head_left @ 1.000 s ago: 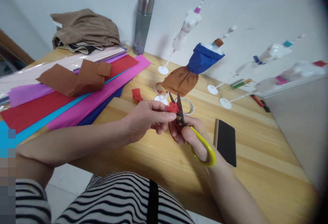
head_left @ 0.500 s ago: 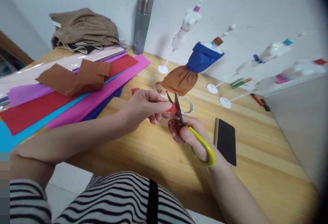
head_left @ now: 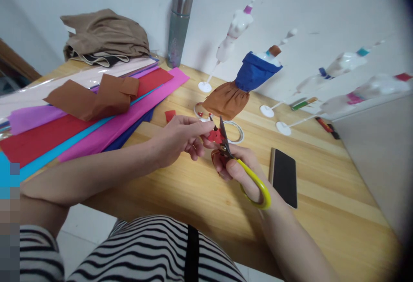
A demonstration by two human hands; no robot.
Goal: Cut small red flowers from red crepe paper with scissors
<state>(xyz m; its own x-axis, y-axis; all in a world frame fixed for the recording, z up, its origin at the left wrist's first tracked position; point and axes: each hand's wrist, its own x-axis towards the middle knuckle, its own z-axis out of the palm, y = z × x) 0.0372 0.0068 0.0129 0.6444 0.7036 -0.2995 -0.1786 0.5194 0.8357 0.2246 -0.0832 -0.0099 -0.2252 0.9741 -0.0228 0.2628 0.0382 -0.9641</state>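
Note:
My left hand (head_left: 185, 138) pinches a small cut piece of red paper (head_left: 215, 136) between thumb and fingertips. Yellow-handled scissors (head_left: 254, 179) are gripped in my right hand (head_left: 238, 163), their dark blades parted and pointing away from me beside the red piece. Just beyond the blades lies a roll of white tape (head_left: 237, 131), partly hidden. Another red scrap (head_left: 170, 115) rests on the table behind my left hand. Farther back stands a mini mannequin dressed in a blue top (head_left: 256, 71) and a gathered brown skirt (head_left: 227, 99).
Several bare white mannequins (head_left: 237, 26) on round bases stand along the wall. Coloured sheets (head_left: 87, 131) and a brown piece (head_left: 112, 97) lie at left, near a folded brown cloth (head_left: 106, 32) and a flask (head_left: 179, 28). A phone (head_left: 284, 179) lies to the right on the wooden table (head_left: 335, 204).
My left thumb and fingertips have shifted slightly left on the red piece, so more of it shows. The right hand and scissors stay nearly where they were, blades still parted.

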